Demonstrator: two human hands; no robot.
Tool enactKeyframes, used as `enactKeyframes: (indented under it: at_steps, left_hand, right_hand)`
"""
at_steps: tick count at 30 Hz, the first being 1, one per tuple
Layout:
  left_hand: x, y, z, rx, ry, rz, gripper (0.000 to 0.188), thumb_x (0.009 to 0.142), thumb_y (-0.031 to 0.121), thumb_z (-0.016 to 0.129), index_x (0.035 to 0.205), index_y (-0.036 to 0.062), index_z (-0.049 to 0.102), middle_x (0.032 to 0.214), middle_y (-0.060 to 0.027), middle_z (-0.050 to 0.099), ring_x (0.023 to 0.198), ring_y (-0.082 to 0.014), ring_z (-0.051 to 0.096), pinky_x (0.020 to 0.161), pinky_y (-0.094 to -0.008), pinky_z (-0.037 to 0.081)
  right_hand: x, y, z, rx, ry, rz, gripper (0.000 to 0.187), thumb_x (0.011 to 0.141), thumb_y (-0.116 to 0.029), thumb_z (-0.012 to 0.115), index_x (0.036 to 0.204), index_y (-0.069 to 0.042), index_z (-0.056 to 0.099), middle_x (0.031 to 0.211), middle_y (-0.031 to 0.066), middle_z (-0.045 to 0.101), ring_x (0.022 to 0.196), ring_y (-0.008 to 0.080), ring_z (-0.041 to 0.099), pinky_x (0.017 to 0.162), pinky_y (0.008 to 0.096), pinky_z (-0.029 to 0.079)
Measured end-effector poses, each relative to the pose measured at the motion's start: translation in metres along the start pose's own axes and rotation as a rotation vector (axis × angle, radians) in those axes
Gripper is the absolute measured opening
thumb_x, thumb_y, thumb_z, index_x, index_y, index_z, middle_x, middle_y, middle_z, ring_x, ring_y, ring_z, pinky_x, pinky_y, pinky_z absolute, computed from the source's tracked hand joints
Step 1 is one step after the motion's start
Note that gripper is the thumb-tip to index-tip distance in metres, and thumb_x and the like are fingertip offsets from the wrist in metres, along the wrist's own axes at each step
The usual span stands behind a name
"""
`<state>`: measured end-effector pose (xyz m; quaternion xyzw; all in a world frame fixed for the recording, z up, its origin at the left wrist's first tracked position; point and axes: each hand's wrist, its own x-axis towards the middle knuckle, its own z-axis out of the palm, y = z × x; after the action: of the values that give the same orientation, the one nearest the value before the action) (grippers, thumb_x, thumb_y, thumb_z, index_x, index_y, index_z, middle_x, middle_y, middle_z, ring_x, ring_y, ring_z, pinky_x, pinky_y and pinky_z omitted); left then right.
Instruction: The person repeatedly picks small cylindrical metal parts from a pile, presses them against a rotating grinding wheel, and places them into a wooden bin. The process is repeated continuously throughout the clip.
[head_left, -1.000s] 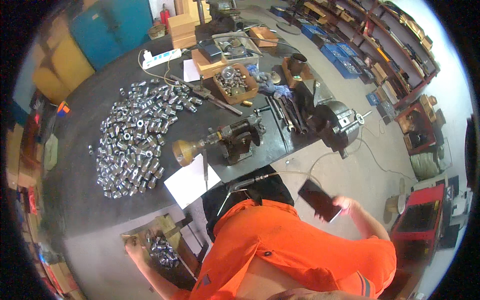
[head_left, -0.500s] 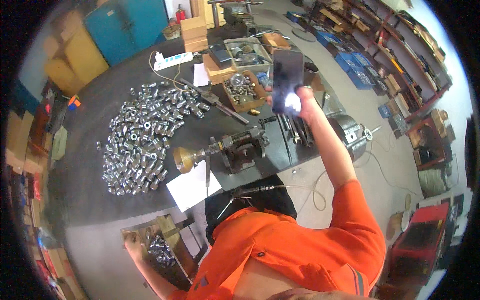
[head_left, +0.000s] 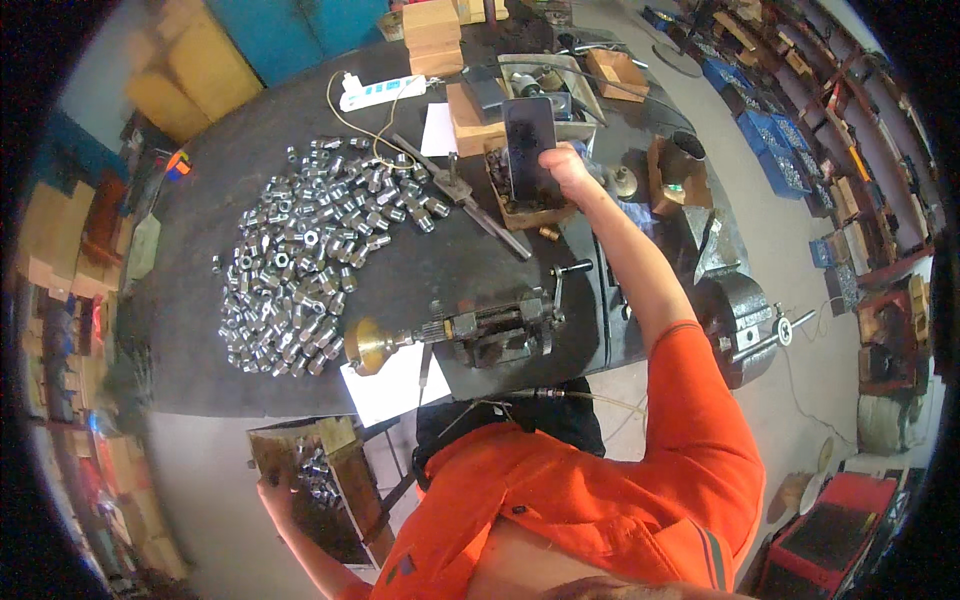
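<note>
My right hand [head_left: 570, 172] is closed round a dark smartphone [head_left: 528, 145], held upright above the workbench in front of an open carton of small metal parts [head_left: 525, 215]. At the lower left, my left hand [head_left: 276, 492] grips the near left edge of a wooden box [head_left: 352, 462] below the bench edge; its fingers are small and partly hidden. Shiny metal fittings [head_left: 318, 480] lie inside that box. A big heap of hex fittings [head_left: 290, 270] covers the bench's left part. A vise-like clamping fixture [head_left: 500, 330] with a brass-coloured cup [head_left: 368, 347] stands near the front edge.
White paper [head_left: 398, 388] lies under the cup. A long-handled tool [head_left: 465, 195] lies behind the fixture. A power strip [head_left: 382, 92] and stacked cartons [head_left: 432, 38] stand farther back. A round machine part [head_left: 738, 325] is at the right, beyond which shelves [head_left: 850, 130] line the wall.
The phone and my right hand have moved left and slightly down relative to the bench, now before the parts carton. The view has shifted. My left hand stays at the wooden box.
</note>
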<state>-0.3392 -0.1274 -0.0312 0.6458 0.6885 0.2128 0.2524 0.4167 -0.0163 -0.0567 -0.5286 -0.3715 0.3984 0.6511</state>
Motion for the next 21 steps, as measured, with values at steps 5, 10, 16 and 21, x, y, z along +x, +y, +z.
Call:
enactKeyframes:
  at_steps: [5,10,16,21]
  left_hand:
    - [0.003,0.023,0.014,-0.028,0.044,0.027,0.020,0.074,0.006,0.054,0.091,-0.0049,0.057,0.080,-0.0133,0.061,0.065,-0.0164,0.057,0.049,-0.0285,0.047]
    - [0.034,0.001,0.025,-0.130,-0.105,0.006,0.024,0.073,0.002,0.053,0.097,-0.0057,0.053,0.082,-0.0116,0.059,0.069,-0.0171,0.056,0.057,-0.0287,0.047]
    - [0.024,-0.031,0.022,-0.067,0.042,0.095,0.024,0.070,0.002,0.056,0.093,-0.0047,0.053,0.076,-0.0106,0.057,0.068,-0.0170,0.054,0.063,-0.0291,0.044]
    - [0.029,-0.034,0.026,-0.133,0.026,0.047,0.020,0.068,0.006,0.059,0.082,-0.0055,0.054,0.068,-0.0100,0.054,0.062,-0.0165,0.051,0.058,-0.0299,0.042]
  right_hand:
    - [-0.014,-0.003,0.018,-0.149,-0.034,-0.111,0.014,0.060,-0.004,0.050,0.049,-0.008,0.043,0.052,-0.0026,0.040,0.047,0.0099,0.037,0.044,0.0291,0.028]
    - [0.021,0.062,-0.029,-0.136,0.003,-0.112,0.004,0.062,-0.003,0.053,0.058,-0.003,0.053,0.058,0.0037,0.051,0.054,0.0174,0.050,0.051,0.0318,0.040]
    - [-0.007,0.010,0.028,-0.203,0.163,-0.011,0.007,0.065,-0.005,0.053,0.063,0.001,0.057,0.063,0.0071,0.056,0.057,0.0198,0.053,0.054,0.0346,0.041]
    - [-0.004,0.000,0.017,-0.704,0.420,-0.233,0.015,0.063,-0.012,0.056,0.064,0.002,0.058,0.060,0.0079,0.057,0.057,0.0183,0.054,0.054,0.0338,0.041]
